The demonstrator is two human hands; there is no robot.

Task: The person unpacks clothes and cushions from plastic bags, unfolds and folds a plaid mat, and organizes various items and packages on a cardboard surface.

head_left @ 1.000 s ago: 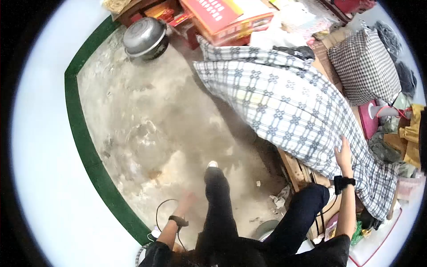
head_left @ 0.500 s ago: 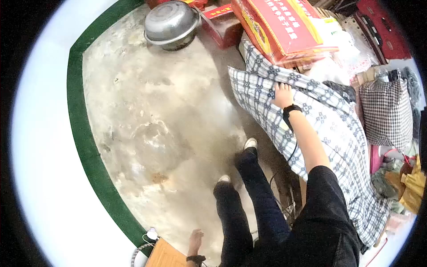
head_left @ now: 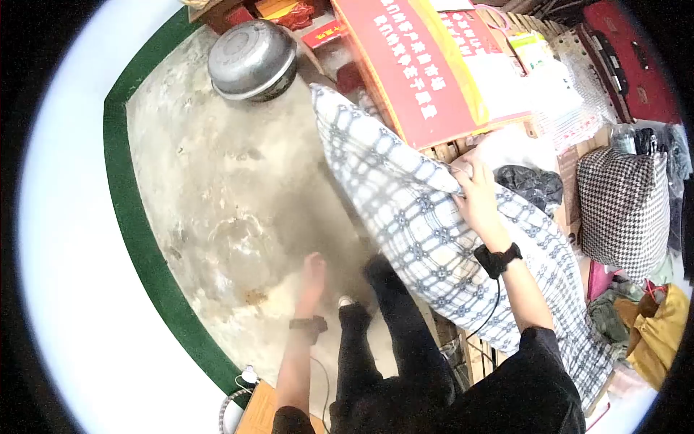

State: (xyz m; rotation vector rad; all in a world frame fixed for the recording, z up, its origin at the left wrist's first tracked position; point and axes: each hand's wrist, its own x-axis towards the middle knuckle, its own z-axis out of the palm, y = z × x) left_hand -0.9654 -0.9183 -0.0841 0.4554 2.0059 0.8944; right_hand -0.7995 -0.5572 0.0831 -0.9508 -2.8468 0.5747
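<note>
My right hand [head_left: 477,195] is closed on the edge of a white plaid sheet [head_left: 426,239] with dark blue lines and flower patterns. A fold of the sheet is raised, and its far corner stands out over the floor at upper left. My left hand [head_left: 313,281] hangs above the concrete floor, away from the sheet, blurred by motion so its fingers do not show clearly. Just beyond the raised edge lies a red printed box [head_left: 405,72]. Near my right hand are a white plastic bag [head_left: 513,148] and a crumpled black bag [head_left: 531,186].
An upturned metal basin [head_left: 253,58] sits on the floor at the top. A houndstooth cushion [head_left: 623,210] and yellow cloth [head_left: 661,336] are at the right. A wooden surface [head_left: 260,412] juts in at the bottom, and green edging [head_left: 137,253] borders the floor.
The sheet's near edge has been lifted and swung left, its corner now further out over the floor. My right hand has shifted slightly down; my left hand has come forward.
</note>
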